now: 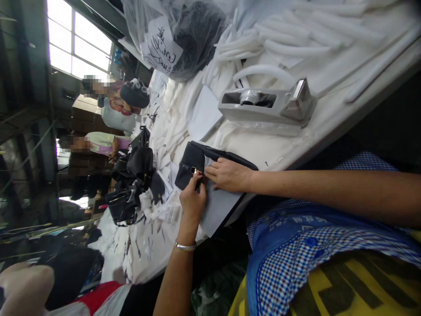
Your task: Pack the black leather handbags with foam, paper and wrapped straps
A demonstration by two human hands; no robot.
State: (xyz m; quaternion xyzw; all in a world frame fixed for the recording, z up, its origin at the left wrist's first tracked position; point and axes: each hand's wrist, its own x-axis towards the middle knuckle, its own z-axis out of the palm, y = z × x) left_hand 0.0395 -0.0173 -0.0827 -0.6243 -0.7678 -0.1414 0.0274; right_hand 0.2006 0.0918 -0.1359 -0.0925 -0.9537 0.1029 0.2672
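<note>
A small black bag with a gold buckle lies on a grey sheet at the table's edge. My left hand, a bracelet on its wrist, pinches the bag at the buckle with closed fingertips. My right hand lies flat on the bag and sheet just beside it, fingers stretched out and almost touching the left fingertips. The bag's long black strap runs out from behind my right hand.
A grey tape dispenser stands farther along the white-covered table, among white foam tubes. A clear plastic sack holds dark goods. More black bags are piled among paper scraps. Other people work beyond, and a sleeve is close by.
</note>
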